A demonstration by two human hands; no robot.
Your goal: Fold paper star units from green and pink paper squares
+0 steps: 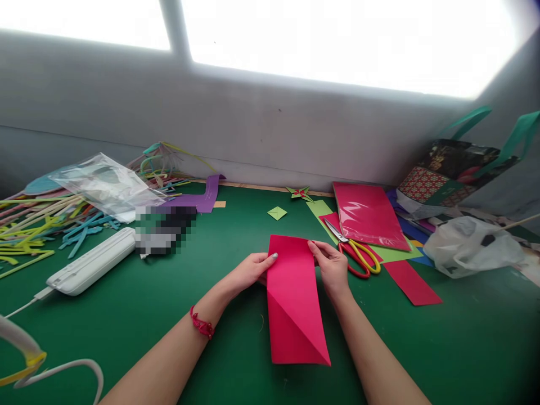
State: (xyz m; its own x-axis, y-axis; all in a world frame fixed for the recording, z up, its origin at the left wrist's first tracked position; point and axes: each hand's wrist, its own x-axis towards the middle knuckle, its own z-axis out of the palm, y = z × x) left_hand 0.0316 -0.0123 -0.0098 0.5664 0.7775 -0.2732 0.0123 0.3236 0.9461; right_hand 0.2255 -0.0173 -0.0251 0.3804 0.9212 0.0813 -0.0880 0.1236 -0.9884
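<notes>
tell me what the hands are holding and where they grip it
Both hold the folded red paper at its far end: the left hand pinches the left edge near the top, and the right hand pinches the top right corner. The sheet lies on the green table.

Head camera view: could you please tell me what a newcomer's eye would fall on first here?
A folded pink paper sheet lies at the centre of the green table, with the left hand and right hand pinching its far edge. Right of it lie red and yellow scissors beside a glossy pink packet; coloured strips crowd the far left.
</notes>
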